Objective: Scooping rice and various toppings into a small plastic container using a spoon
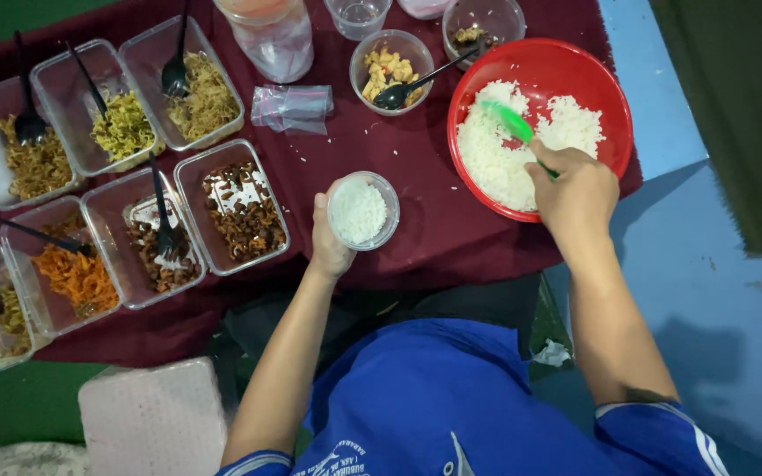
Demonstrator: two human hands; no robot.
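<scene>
Here, a person in a blue shirt works over a counter (pixel 451 238) draped in a maroon cloth. The left hand (pixel 328 242) grips a small clear plastic cup (pixel 362 211) filled with white rice, fingers wrapped around its near side, the cup held just above the cloth. The right hand (pixel 578 189) is clenched on the handle of a green rice paddle (pixel 509 122), whose blade lies in the white rice inside a large red bowl (pixel 606 88) at the counter's right edge; the rice covers the bowl's lower half, leaving bare red along the top.

Beyond the cup stands a small clear bowl (pixel 392 70) of pale yellow pieces with a black spoon (pixel 416 84) resting in it. To the left, clear rectangular trays sit side by side in two rows: one of dark brown fried bits (pixel 242 210), one of similar dark bits with a black fork (pixel 159 236), one of orange shreds (pixel 77 278), one of yellow-green shreds (pixel 123 128) and one of tan shreds (pixel 205 101). A folded clear plastic bag (pixel 293 107) lies between the trays and the small bowl.
</scene>
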